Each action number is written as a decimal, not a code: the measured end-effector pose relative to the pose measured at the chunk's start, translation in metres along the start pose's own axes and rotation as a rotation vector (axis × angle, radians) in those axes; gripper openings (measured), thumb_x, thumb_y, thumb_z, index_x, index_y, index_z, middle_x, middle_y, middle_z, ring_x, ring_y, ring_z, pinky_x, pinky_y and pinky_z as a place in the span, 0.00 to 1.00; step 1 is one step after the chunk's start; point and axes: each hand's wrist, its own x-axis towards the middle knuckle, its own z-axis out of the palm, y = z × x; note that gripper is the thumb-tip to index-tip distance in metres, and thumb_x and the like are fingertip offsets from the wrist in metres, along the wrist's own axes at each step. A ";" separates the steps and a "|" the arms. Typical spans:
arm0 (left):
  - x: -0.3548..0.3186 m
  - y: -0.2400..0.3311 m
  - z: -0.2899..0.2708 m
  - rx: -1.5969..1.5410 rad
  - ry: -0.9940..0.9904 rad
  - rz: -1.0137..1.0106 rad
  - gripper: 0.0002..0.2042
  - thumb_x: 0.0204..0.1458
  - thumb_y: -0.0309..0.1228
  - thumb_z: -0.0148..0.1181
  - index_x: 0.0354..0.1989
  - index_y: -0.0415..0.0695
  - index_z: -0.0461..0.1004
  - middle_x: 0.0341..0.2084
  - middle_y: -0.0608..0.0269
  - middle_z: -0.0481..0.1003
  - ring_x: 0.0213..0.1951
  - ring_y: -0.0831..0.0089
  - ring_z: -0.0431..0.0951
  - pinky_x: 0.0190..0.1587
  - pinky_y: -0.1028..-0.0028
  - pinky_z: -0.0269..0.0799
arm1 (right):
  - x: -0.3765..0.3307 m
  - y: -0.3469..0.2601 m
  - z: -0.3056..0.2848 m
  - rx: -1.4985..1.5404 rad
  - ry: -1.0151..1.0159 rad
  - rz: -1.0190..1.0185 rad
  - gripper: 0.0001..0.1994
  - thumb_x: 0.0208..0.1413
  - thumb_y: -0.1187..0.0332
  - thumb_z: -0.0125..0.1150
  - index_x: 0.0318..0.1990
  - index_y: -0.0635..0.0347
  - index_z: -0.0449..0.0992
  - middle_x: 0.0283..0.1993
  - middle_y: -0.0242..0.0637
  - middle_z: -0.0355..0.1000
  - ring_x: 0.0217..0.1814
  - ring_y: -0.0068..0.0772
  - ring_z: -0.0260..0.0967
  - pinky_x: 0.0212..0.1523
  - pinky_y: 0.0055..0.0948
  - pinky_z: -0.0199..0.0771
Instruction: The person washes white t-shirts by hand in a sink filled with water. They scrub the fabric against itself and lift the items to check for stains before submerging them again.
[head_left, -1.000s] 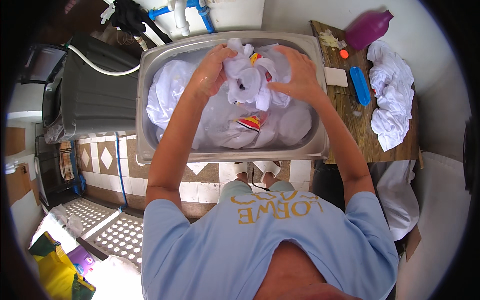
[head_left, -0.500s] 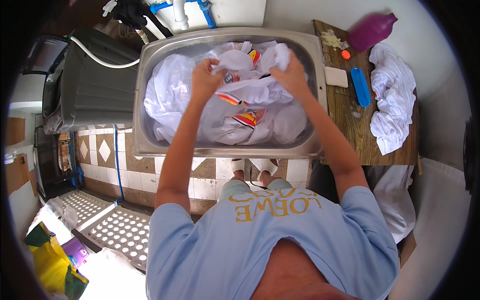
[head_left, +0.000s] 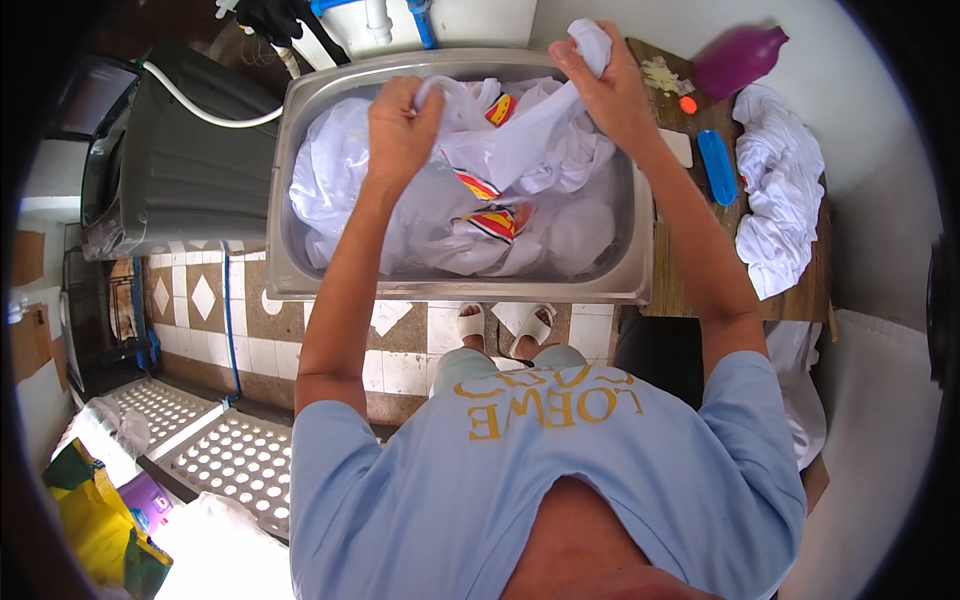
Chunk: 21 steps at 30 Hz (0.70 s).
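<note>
A steel sink (head_left: 460, 291) holds water and several white garments with red, yellow and black prints. My left hand (head_left: 403, 130) is closed on one side of a wet white garment (head_left: 510, 145) over the sink's far left part. Past the sink's far right corner, my right hand (head_left: 615, 95) is raised and grips another bunched part of it. The cloth stretches up between both hands, and its lower part hangs down among the other wet garments (head_left: 575, 240). A pale, puffed-up white cloth (head_left: 330, 165) fills the sink's left end.
The wooden counter (head_left: 690, 270) at the right bears a blue tray-shaped brush (head_left: 717, 168), a whitish block (head_left: 676, 148), an orange cap (head_left: 687, 104), a purple bottle (head_left: 742, 62) and a heap of white laundry (head_left: 778, 190). A dark grey appliance (head_left: 190, 160) stands at the left.
My right hand has moved up and right, out past the sink's corner, pulling the garment taut. My left hand has shifted slightly up, still holding its side.
</note>
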 end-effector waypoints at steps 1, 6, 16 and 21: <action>0.006 0.008 -0.006 -0.123 -0.001 -0.084 0.12 0.50 0.30 0.57 0.20 0.39 0.65 0.13 0.67 0.61 0.16 0.80 0.58 0.20 0.75 0.54 | 0.003 -0.009 -0.010 -0.129 -0.041 0.041 0.23 0.49 0.50 0.62 0.39 0.63 0.68 0.30 0.32 0.69 0.33 0.19 0.65 0.34 0.23 0.66; 0.007 -0.011 -0.011 -0.525 0.055 -0.313 0.14 0.55 0.32 0.54 0.19 0.45 0.60 0.16 0.77 0.57 0.20 0.87 0.52 0.20 0.81 0.48 | 0.002 0.006 -0.073 -0.207 -0.096 0.396 0.27 0.44 0.47 0.65 0.42 0.62 0.70 0.35 0.34 0.71 0.36 0.25 0.69 0.37 0.25 0.69; 0.030 0.081 -0.056 0.139 -0.101 0.260 0.11 0.45 0.32 0.63 0.24 0.42 0.66 0.15 0.67 0.64 0.19 0.80 0.61 0.22 0.76 0.59 | 0.021 -0.075 -0.091 0.272 0.006 0.316 0.20 0.54 0.56 0.58 0.46 0.64 0.69 0.37 0.32 0.72 0.38 0.23 0.69 0.41 0.28 0.71; 0.077 0.170 -0.061 0.065 -0.008 0.472 0.05 0.49 0.26 0.55 0.29 0.36 0.72 0.21 0.56 0.73 0.26 0.70 0.72 0.33 0.72 0.67 | 0.062 -0.153 -0.129 0.417 -0.013 0.045 0.23 0.56 0.53 0.54 0.48 0.65 0.67 0.36 0.34 0.71 0.37 0.26 0.70 0.41 0.31 0.72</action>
